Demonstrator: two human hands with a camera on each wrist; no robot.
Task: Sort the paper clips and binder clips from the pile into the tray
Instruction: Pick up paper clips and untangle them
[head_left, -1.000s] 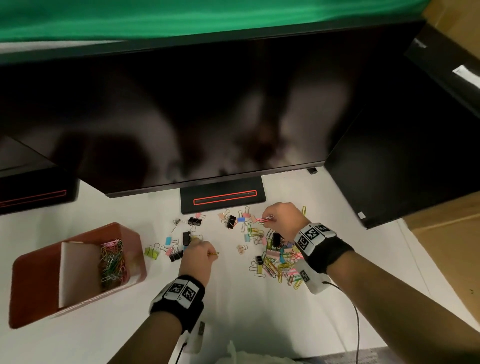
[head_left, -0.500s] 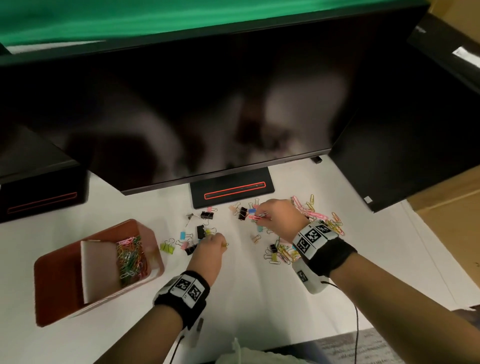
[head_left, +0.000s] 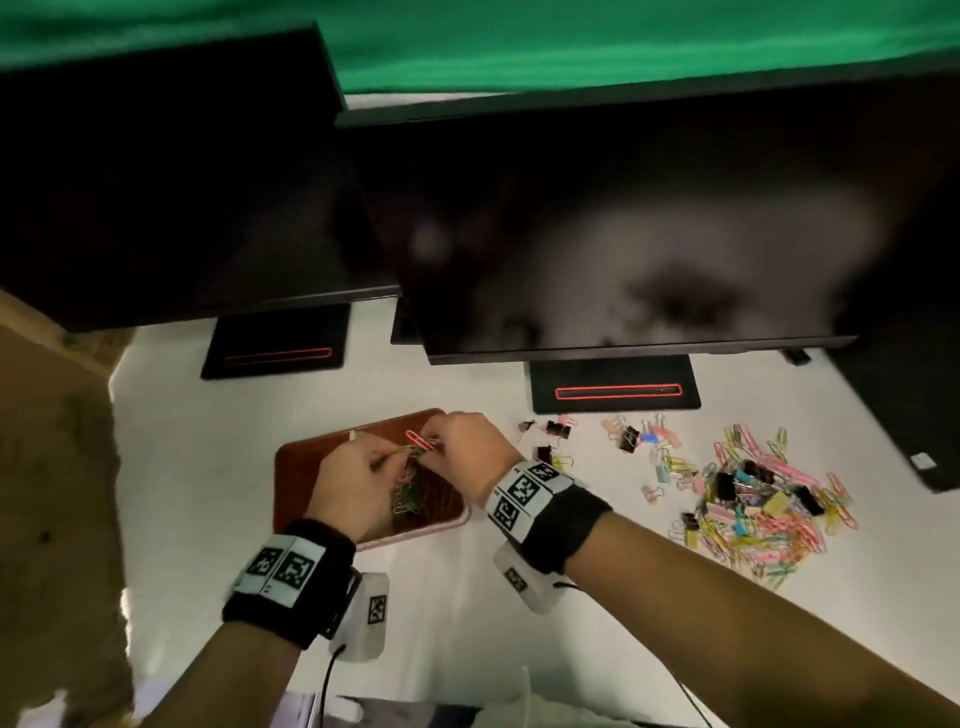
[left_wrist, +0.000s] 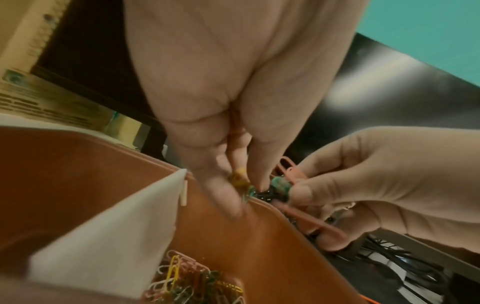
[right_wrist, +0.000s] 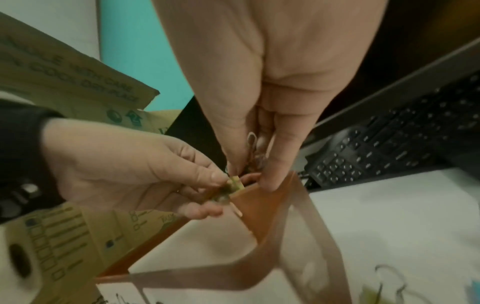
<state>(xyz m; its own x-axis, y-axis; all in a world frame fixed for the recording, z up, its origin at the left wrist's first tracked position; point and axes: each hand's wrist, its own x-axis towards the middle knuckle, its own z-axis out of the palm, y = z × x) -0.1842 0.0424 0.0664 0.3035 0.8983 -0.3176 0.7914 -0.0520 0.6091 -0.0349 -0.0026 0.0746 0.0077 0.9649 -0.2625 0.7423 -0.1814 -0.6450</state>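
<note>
Both hands hover together over the red-brown tray (head_left: 293, 470). My left hand (head_left: 400, 458) pinches small yellow and green clips (left_wrist: 240, 178); whether they are paper or binder clips I cannot tell. My right hand (head_left: 435, 442) pinches pink paper clips (head_left: 418, 440), which also show in the left wrist view as pink paper clips (left_wrist: 287, 167). A white divider (left_wrist: 116, 226) splits the tray. Several coloured paper clips (left_wrist: 192, 282) lie in the compartment under the hands. The mixed pile (head_left: 763, 512) lies on the white table to the right.
Loose binder clips (head_left: 629, 439) are scattered between the tray and the pile. Two dark monitors on black stands (head_left: 615, 387) overhang the back of the table. A cardboard box (head_left: 47, 467) stands at the left. A keyboard (right_wrist: 384, 144) lies beyond the tray.
Both hands have moved left from the pile to above the tray, carrying their clips. The head view has swung left with them.
</note>
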